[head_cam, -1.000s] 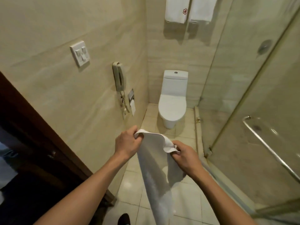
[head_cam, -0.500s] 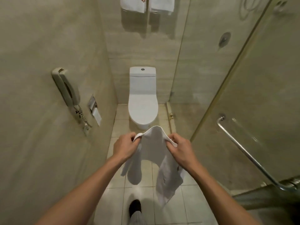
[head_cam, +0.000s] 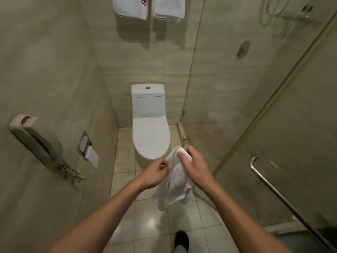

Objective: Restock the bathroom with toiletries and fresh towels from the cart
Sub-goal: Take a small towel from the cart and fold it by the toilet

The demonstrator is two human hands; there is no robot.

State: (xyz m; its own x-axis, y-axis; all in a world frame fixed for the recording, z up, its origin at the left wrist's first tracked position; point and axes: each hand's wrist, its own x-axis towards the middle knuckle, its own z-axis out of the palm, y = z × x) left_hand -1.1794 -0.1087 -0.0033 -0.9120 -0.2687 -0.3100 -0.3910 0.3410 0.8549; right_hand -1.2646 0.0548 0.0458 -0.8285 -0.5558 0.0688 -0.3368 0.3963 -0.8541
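Folding is judged to be the step in hand: a small white towel [head_cam: 176, 183] is held up in both hands over the tiled floor [head_cam: 125, 179], just on the near side of the toilet [head_cam: 151, 132]. Its bunched top is gripped by the right hand [head_cam: 194, 167], whose fingers are curled over the fold. Its left edge appears to be pinched by the left hand [head_cam: 154, 173] between thumb and fingertips, though that contact is partly hidden. The hands are held close together, and the rest of the cloth hangs loosely below and between them, clear of the floor. Two bath towels [head_cam: 130, 8] are already hung high on the far wall. A tidy fold is called for next, with the loose corners brought level, and then a free place must be chosen. The bar [head_cam: 277, 194] on the glass shower door at the right is a likely candidate.
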